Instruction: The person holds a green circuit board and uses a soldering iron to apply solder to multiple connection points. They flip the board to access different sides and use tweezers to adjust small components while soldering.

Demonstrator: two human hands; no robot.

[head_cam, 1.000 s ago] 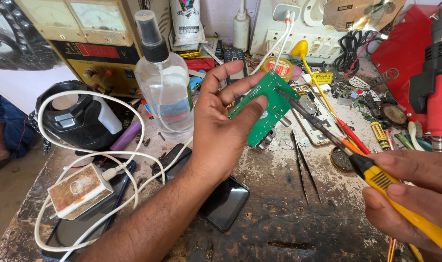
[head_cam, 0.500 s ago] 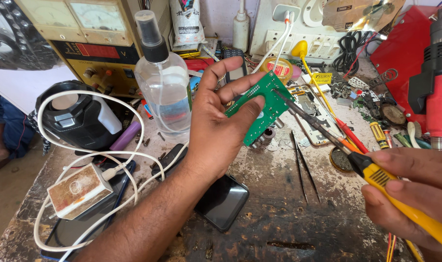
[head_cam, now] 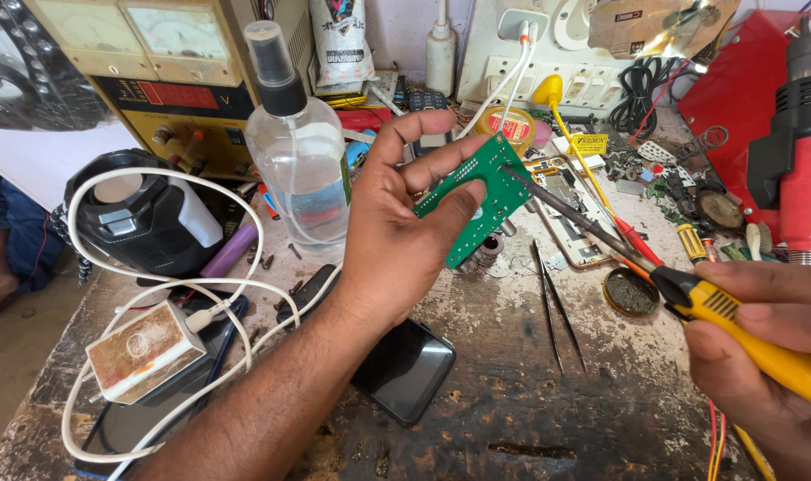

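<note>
Almost nothing has moved since a moment ago: the green board (head_cam: 477,198) has tipped just a little in the left hand (head_cam: 397,236), and the tool's tip sits at nearly the same spot on it. That hand is up above the workbench (head_cam: 512,410), with its fingers and thumb closed on the lower edge of the board, so the board stands tilted in the air over the middle of the bench. The right hand (head_cam: 766,356) is at the right edge of the view, wrapped tight around the yellow handle of a soldering iron (head_cam: 682,289). Its long dark metal tip reaches up and to the left and touches the top part of the board. Under the left wrist lies a black phone (head_cam: 405,370), flat on the bench with its screen dark. Just behind the left hand stands a clear spray bottle (head_cam: 300,165) with a black top. To the left, a white cable (head_cam: 156,285) loops around a black round device (head_cam: 138,218) and runs to a small white charger block (head_cam: 143,350), which lies on another dark phone. A pair of thin tweezers (head_cam: 552,307) lies on the bench between the two hands. Near the soldering iron's handle sits a small round tin (head_cam: 631,292) with dark stuff in it. A red heat gun (head_cam: 802,169) stands at the far right. At the back there is a yellow box with dials (head_cam: 156,71) and a white power strip (head_cam: 530,53).
</note>
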